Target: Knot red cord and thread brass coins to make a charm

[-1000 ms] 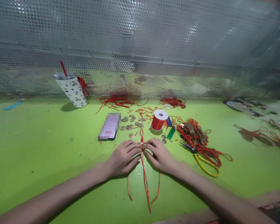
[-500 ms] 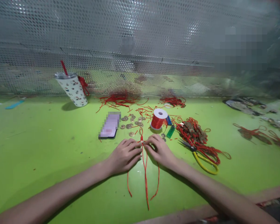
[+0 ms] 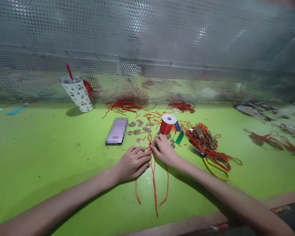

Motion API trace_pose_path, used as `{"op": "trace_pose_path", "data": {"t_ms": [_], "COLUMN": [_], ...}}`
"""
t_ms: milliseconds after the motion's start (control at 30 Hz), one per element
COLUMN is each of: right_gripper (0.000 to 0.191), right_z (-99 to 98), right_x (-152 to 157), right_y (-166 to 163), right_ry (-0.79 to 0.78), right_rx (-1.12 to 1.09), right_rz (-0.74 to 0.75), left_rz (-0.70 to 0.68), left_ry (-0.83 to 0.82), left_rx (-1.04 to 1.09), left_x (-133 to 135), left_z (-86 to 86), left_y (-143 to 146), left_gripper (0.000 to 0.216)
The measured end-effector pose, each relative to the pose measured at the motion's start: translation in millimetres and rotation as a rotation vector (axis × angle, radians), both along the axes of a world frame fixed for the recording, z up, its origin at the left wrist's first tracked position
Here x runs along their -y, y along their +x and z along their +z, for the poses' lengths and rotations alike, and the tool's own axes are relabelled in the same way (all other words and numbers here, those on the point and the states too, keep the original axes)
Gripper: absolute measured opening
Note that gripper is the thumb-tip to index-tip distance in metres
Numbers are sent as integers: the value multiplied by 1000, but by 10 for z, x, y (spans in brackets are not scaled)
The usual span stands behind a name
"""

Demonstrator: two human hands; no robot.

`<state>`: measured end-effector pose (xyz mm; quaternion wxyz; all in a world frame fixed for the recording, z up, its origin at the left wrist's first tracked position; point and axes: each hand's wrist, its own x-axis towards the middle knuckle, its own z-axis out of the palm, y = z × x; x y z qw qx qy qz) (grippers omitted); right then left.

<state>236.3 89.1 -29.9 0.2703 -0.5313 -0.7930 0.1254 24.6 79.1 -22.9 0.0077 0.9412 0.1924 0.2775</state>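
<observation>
Since half a second ago, the right hand has shifted up and inward along the red cord, its knuckles now overlapping the lower edge of the red spool in view. Its thumb and fingers pinch the cord just under the small loop. Meanwhile the left hand stays low over the green surface, fingers bent and closed on the cord beside the knot; exactly which part it grips is hard to make out behind the fingers. Loose ends trail toward the near edge, between the forearms. Beyond the left hand lie a phone and scattered coins. Right of the spool are a green lighter, yellow-handled scissors and a heap of corded coins.
</observation>
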Motion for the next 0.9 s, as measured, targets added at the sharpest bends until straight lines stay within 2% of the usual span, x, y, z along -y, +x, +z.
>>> {"op": "trace_pose_path", "data": {"t_ms": [533, 733, 900], "right_gripper": [10, 10, 12], "right_z": [-72, -41, -67], "right_x": [-73, -61, -60], "right_y": [-20, -20, -44], "right_ry": [1, 4, -6], "right_rx": [-56, -55, -98], "right_rz": [19, 32, 0], "left_rz": [-2, -6, -8], "left_ry": [-16, -10, -6], "left_rx": [-10, 7, 14], "left_x": [-11, -14, -11], "left_z": [-14, -4, 0], "left_y": [-5, 2, 6], "left_gripper": [22, 22, 21]}}
